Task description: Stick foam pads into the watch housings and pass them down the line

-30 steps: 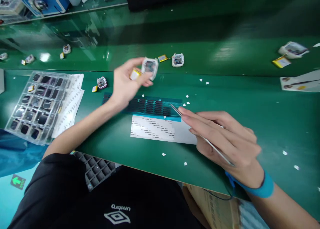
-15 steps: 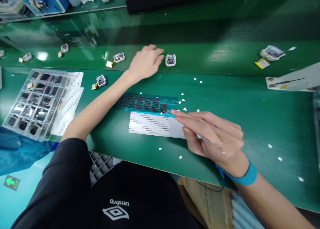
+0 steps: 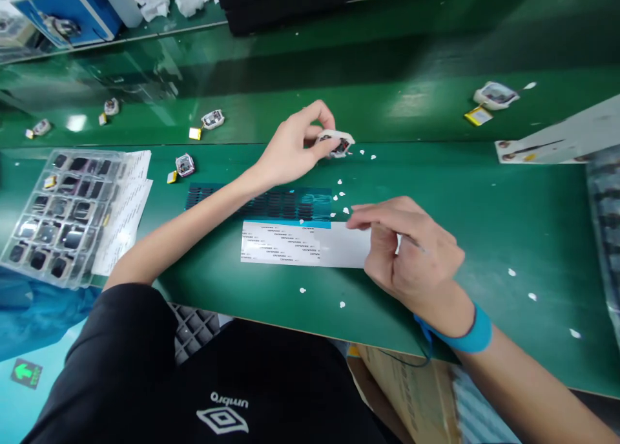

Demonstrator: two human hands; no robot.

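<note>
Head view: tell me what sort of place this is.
Probably an electronics assembly line. The left hand lifts a small white device casing off a green belt, a clear tray holds dark parts, and the right hand wears a blue wrist strap.

We read "umbro", upside down, on the black shirt (image 3: 227, 392); print on the white label sheet (image 3: 290, 247), just beside our right fingers (image 3: 368, 221), is too small.

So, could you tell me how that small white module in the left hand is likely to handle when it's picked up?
The small white module sits pinched in the left hand's fingertips, so it is probably light. Its open face seems to show exposed electronics, so it may be fragile under a squeeze. Similar modules on the green table trail yellow packs, so a dangling part might snag.
</note>
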